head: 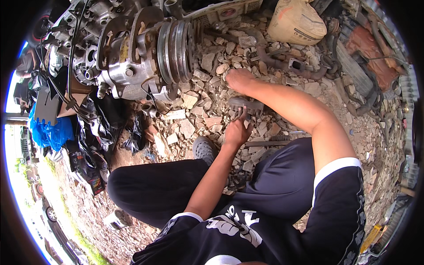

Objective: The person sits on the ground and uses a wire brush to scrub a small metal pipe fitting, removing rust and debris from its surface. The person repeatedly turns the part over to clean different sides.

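My left hand (238, 132) reaches forward between my knees, its extended fingers against the near side of a dark, ridged metal part (246, 102). That part lies low among broken stones and tile pieces (188, 127). Whether the fingers grip it or only rest on it is unclear. Beyond the part, my right hand (239, 80) is bent down close to the rubble, beside a pale round stone (222, 68). Its fingertips are turned away, so anything in them is hidden. Ahead to the left stands an engine assembly with a cylindrical metal unit (129, 71) and a grooved pulley (175, 51).
A paper sack (296, 23) stands at the far right, near a rusty exhaust manifold (296, 64). Black plastic bags (99, 126) and a blue bag (53, 134) lie left. A flat bar (268, 143) is beside my right knee. My grey clog (203, 149) rests on the rubble.
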